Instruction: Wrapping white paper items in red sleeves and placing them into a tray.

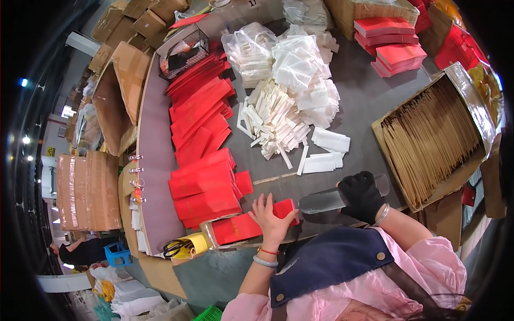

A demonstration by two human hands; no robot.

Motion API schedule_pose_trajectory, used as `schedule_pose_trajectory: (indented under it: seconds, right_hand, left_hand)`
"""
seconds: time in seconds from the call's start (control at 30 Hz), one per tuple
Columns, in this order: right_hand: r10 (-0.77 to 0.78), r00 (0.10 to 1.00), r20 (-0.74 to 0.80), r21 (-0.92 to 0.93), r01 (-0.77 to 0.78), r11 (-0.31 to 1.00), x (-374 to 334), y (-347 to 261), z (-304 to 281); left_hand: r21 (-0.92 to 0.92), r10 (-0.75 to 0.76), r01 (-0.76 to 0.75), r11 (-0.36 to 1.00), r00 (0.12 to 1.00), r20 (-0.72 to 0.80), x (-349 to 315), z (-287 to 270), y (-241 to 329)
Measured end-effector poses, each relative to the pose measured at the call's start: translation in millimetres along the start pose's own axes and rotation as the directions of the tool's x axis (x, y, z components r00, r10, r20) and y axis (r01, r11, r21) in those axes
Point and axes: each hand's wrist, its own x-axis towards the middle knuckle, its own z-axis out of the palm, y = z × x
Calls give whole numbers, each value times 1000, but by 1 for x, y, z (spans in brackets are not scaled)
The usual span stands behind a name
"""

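Note:
My left hand (272,222), bare with a red cord and a pale bangle at the wrist, lies with spread fingers across a long red paper packet (235,229) at the table's near edge. The packet's right end shows past my thumb. My right hand (361,198), in a black fingerless glove, is closed over a flat, clear greyish strip (322,201), which looks like plastic. Its two ends stick out on either side of the glove. Overlapping red packets (203,184) lie in rows beyond my left hand. White paper strips (276,117) are heaped farther off.
An open carton (428,139) packed with brown card pieces stands at right. Stacked red packets (391,45) sit at the far right, clear bags of white pieces (302,64) at the back. Black-handled scissors (176,247) rest in a yellow holder (196,243). A low partition (155,160) edges the left side.

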Motion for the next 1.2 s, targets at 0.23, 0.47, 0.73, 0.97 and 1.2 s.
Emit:
schedule_pose_trajectory:
  seconds: [0.23,0.47,0.73,0.97,1.2]
  right_hand:
    - [-83,982,169,85,70,994,36,-33,36]
    - [-6,911,-412,256,122,959,18,16,48]
    - [679,494,-543,371,-584,722,-111,182,-1]
    - [782,513,-353,108,-808,579,-151,232,14]
    - [850,440,-292,182,-847,500,-136,202,-6]
  left_hand:
    - [-3,57,-56,998,997,43,3,-2,12]
    - [-163,378,-383,909,924,-63,68,15,42]
    - [129,166,-177,976,982,89,120,42,52]
    - [64,626,-625,778,780,14,116,42,62]
    - [24,559,-568,823,816,146,120,42,54]
